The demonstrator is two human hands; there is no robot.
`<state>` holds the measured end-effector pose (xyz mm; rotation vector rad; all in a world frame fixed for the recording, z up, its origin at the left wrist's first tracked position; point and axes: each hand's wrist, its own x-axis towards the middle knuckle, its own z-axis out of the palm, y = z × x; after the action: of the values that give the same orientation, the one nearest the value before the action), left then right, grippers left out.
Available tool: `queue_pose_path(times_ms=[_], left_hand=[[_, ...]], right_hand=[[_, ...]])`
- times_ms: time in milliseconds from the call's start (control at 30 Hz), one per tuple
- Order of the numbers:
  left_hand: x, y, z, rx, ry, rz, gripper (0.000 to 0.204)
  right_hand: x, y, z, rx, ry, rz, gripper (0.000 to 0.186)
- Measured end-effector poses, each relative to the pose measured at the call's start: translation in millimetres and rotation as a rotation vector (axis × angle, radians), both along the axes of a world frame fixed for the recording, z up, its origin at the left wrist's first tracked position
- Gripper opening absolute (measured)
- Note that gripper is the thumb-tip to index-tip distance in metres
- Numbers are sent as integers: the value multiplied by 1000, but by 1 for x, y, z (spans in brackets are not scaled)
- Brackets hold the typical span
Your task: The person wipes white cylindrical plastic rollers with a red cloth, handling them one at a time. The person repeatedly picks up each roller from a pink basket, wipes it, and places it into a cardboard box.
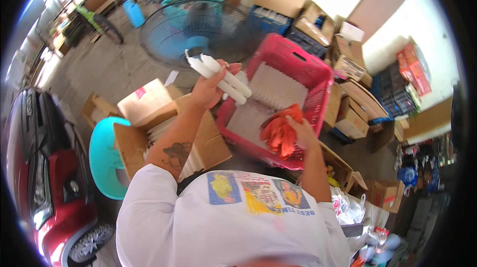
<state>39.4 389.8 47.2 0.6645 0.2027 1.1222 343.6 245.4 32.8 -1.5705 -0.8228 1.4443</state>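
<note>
My left hand (211, 88) is closed round several white candles (218, 75), held slantwise above the left rim of a pink plastic crate (318, 75). Rows of white candles (276, 86) lie side by side inside that crate. Over its near right part, my right hand (302, 133) grips crumpled orange-red plastic wrappers (280, 135); the fingers are partly hidden by the sheets. Left of the crate, below my left forearm, stands an open cardboard box (206, 140) with more long white pieces in it.
A turquoise chair (102, 155) stands by the box, and a dark red motorbike (52, 182) is at the left. Beyond the crate is a large caged fan (169, 33). Cardboard boxes (348, 60) are stacked along the wall at the right. A blue jug (133, 13) stands far left.
</note>
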Motion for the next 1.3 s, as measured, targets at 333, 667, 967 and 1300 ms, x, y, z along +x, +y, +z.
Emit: queue_pose_path(times_ms=[333,667,967,1300], left_hand=[[-268,-68,-220,-846,30,928,48],[-214,-34,-199,-1039,357,813,79],[46,-16,-74,369,988,300,42],[259,98,-210,188,2142,143,45]], right_hand=[[33,16,-25,229,-957,253,40],[48,11,64,450,416,9,73],[-36,52,-40,274,425,-376,93],[66,36,-68,143,730,-217,80]])
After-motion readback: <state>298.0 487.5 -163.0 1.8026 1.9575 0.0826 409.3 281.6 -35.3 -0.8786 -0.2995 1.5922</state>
